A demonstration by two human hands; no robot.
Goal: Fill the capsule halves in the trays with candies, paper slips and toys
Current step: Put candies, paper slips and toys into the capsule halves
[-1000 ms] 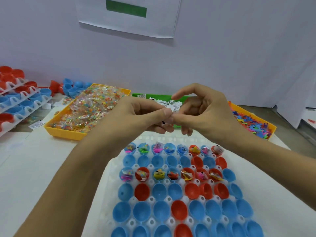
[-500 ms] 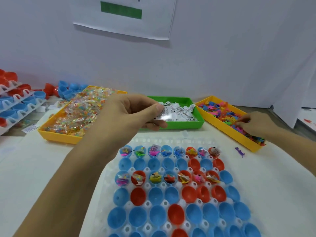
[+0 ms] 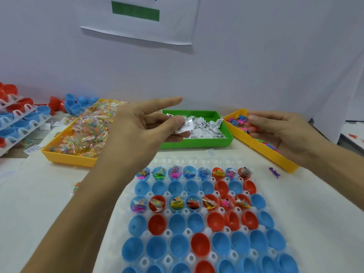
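Note:
A white tray (image 3: 307,223) in front of me holds rows of blue and red capsule halves (image 3: 199,245). Two rows, the far one and the third one back, hold candies, slips and toys. My left hand (image 3: 143,127) hovers above the tray's far edge and pinches a white paper slip (image 3: 186,125) between thumb and fingers, index finger stretched out. My right hand (image 3: 283,133) is over the yellow toy tray (image 3: 262,148) with fingers curled around small coloured toys (image 3: 251,128). The green tray (image 3: 195,142) holds paper slips. A yellow tray (image 3: 65,156) on the left holds wrapped candies.
A purple toy (image 3: 274,172) lies loose on the table right of the capsule tray. Stacked trays of red and blue halves (image 3: 17,123) stand at the far left, with loose halves (image 3: 76,103) behind the candy tray. A wall with a paper sheet (image 3: 139,18) closes the back.
My hands were together over the tray; the right hand went to the toy tray and now lifts with toys in its fingers. The left hand keeps pinching a slip.

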